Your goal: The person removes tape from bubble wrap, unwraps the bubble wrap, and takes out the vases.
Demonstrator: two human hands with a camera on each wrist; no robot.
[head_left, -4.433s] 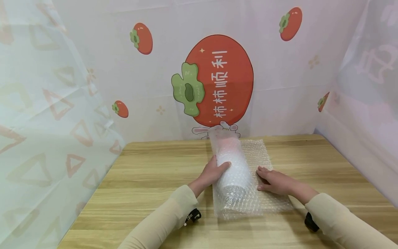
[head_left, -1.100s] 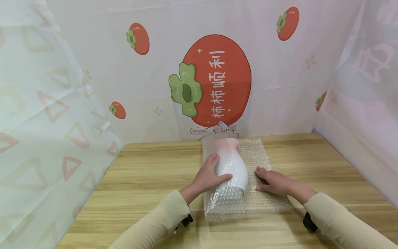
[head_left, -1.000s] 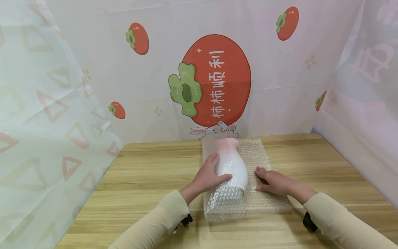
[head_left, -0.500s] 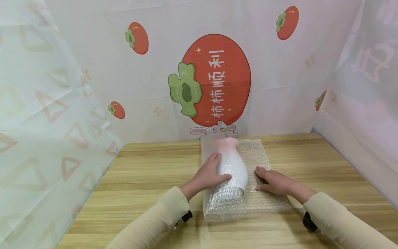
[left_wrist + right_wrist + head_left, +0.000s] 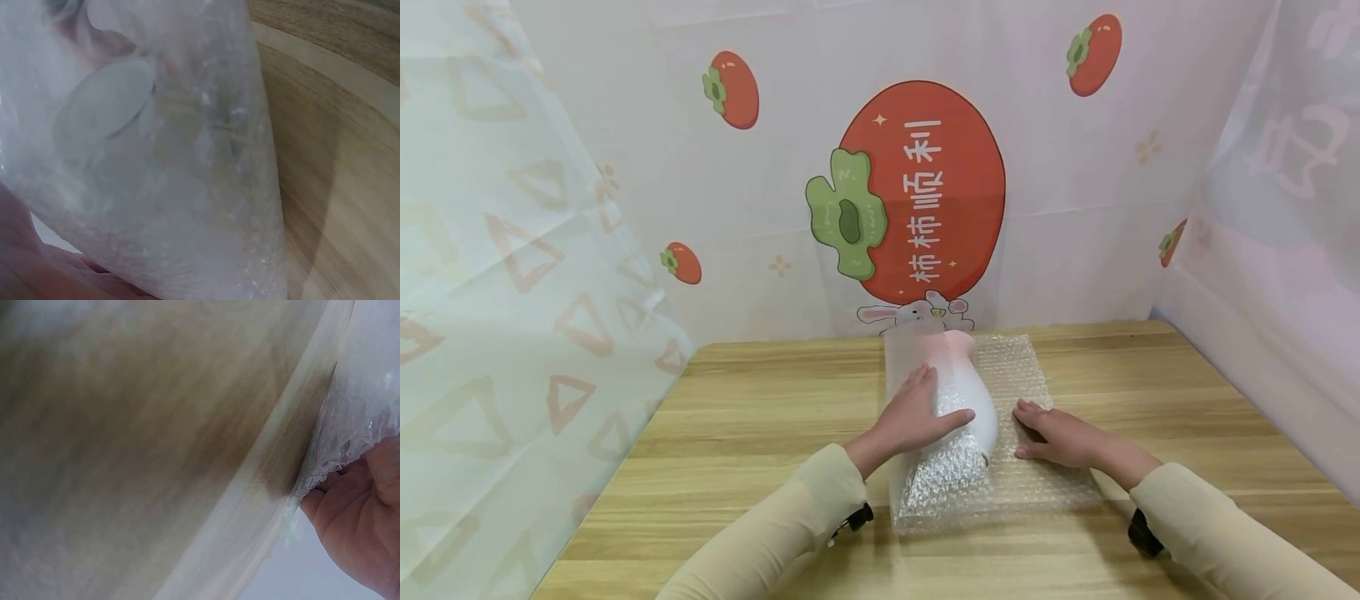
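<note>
A white vase (image 5: pixel 981 412) with a pinkish neck lies on its side on a sheet of bubble wrap (image 5: pixel 1037 479), base toward me. A flap of the wrap covers its left side; the right side shows bare. My left hand (image 5: pixel 913 417) rests over this flap, fingers extended and thumb spread across the vase. Through the wrap, the left wrist view shows the vase's round base (image 5: pixel 106 103). My right hand (image 5: pixel 1060 433) lies on the flat part of the sheet, right of the vase, with fingers relaxed. In the right wrist view, wrap partly hides its fingers (image 5: pixel 319 503).
The wooden table (image 5: pixel 760 425) extends around the wrap on both sides. Behind it hangs a white backdrop (image 5: pixel 775 183) printed with red persimmons, and further printed sheets close off the left and right.
Earlier the wrap covered the vase across to its right side; the flap has since gone back leftward, baring that side. Lately my left thumb has shifted right over the vase. My right hand stays put.
</note>
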